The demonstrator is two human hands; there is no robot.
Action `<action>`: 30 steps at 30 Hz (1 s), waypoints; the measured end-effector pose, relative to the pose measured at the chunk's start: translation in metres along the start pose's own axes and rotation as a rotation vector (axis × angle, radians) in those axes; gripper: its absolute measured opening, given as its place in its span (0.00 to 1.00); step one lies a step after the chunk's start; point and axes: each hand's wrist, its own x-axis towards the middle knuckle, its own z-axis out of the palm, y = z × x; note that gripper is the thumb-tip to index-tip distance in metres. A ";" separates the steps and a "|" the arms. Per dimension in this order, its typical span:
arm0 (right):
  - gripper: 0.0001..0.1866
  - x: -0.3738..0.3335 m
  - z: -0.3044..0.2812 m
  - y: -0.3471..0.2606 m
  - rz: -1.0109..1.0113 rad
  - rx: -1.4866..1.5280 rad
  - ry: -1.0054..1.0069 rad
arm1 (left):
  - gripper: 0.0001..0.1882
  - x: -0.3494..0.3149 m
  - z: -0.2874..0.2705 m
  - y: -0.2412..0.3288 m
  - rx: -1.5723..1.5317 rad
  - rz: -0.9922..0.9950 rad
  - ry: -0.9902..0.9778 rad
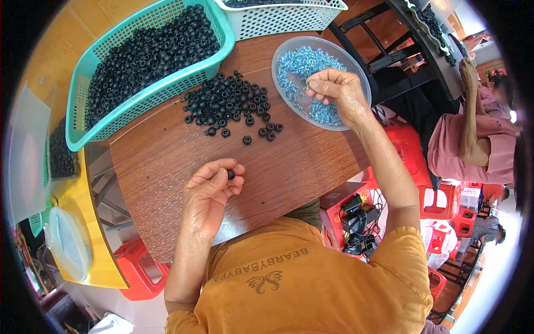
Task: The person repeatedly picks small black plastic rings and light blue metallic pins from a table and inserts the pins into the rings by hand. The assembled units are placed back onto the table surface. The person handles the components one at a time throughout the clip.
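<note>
Left hand: The left hand (pixel 210 192) hangs above the table (pixel 311 161), pinching one black bead (pixel 231 174) between thumb and fingers; the other fingers curl beside it.
Right hand: The right hand (pixel 339 94) is over the round tub (pixel 359 65), thumb and forefinger pressed together. Whether a piece sits between them is too small to tell.
Blue pieces: The blue pieces (pixel 306 61) lie spread over the tub floor, below the right hand.
Bead drop hazard: The held bead is round and small; a loosened or off-centre pinch could let it slip, roll and leave the table at the near edge.
Tub tip hazard: The tub stands at the table's right side, its rim appearing to reach past the edge. A push from the right wrist could tilt it and spill the contents.
Scatter hazard: The loose bead heap (pixel 222 100) has no wall around it, and a stray bead (pixel 247 140) lies apart at its near side. A sweeping left forearm could spread them.
Mixing hazard: Beads knocked rightward could end up against the tub.
</note>
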 end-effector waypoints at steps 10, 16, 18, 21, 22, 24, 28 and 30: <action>0.07 -0.045 0.089 0.001 -0.240 -0.259 -0.156 | 0.13 -0.004 -0.001 0.000 0.201 0.092 0.081; 0.06 -0.029 0.119 0.006 -0.567 -0.631 -0.079 | 0.14 -0.001 -0.007 0.007 0.228 0.135 0.149; 0.06 -0.028 0.120 0.007 -0.571 -0.638 -0.059 | 0.16 0.002 -0.008 0.009 0.202 0.124 0.153; 0.05 -0.028 0.114 0.011 -0.597 -0.656 -0.039 | 0.19 0.006 -0.010 0.010 0.169 0.106 0.141; 0.05 -0.029 0.112 0.010 -0.590 -0.681 -0.042 | 0.20 0.008 -0.011 0.011 0.162 0.098 0.132; 0.05 -0.032 0.112 0.009 -0.609 -0.735 -0.048 | 0.20 0.008 -0.013 0.011 0.163 0.091 0.123; 0.05 -0.032 0.121 0.012 -0.735 -0.840 -0.042 | 0.17 0.008 -0.012 0.012 0.181 0.092 0.122; 0.05 -0.032 0.128 0.015 -0.786 -0.883 -0.044 | 0.14 0.008 -0.013 0.011 0.163 0.091 0.117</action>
